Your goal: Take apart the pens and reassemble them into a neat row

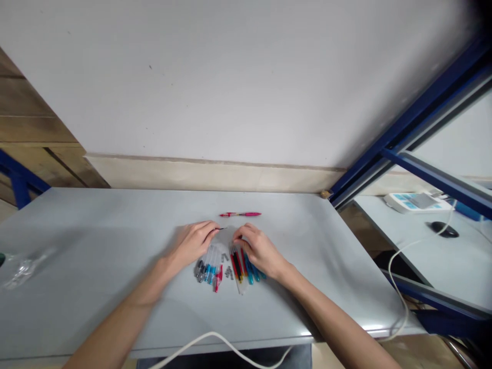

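Note:
My left hand is closed in a pinch on a thin dark pen refill, whose narrow tip points right. Opposite it, my right hand has its thumb and fingers drawn together over the upper ends of several refills in red, black and yellow. Whether anything is between those fingers is hidden. Clear pen barrels with black, blue and red parts lie below my left hand. Small grey clips lie in the middle. Teal pen parts are partly under my right hand. Farther back lies a red pen.
The grey table meets a wall at the back. Crumpled clear plastic lies far left. A blue metal frame stands at right, with a computer mouse beyond. A white cable crosses the front edge.

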Available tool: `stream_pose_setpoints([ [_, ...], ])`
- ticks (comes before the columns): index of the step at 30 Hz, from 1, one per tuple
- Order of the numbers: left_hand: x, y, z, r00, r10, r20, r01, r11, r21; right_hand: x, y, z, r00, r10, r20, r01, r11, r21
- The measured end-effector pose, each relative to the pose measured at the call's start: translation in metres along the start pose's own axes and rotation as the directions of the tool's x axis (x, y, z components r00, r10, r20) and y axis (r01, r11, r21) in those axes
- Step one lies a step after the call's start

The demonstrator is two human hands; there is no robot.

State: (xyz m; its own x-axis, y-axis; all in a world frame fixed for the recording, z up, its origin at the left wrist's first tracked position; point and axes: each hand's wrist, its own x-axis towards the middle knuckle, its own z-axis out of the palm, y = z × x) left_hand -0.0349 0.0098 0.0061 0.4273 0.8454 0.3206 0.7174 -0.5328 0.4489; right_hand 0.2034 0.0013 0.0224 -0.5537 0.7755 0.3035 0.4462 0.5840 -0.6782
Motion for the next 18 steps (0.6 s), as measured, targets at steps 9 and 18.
stream_pose_setpoints([
  [9, 0.0, 0.004, 0.0, 1.0, 0.031, -0.002, -0.03, 0.999, 0.023, 0.004, 0.014, -0.001, 0.97, 0.154, -0.19, -0.126, 0.981, 0.149],
  [18, 0.0, 0.003, 0.001, 0.999, 0.032, 0.015, -0.032, 0.999, 0.03, 0.008, 0.028, 0.013, 0.983, 0.148, -0.107, -0.163, 0.975, -0.149],
])
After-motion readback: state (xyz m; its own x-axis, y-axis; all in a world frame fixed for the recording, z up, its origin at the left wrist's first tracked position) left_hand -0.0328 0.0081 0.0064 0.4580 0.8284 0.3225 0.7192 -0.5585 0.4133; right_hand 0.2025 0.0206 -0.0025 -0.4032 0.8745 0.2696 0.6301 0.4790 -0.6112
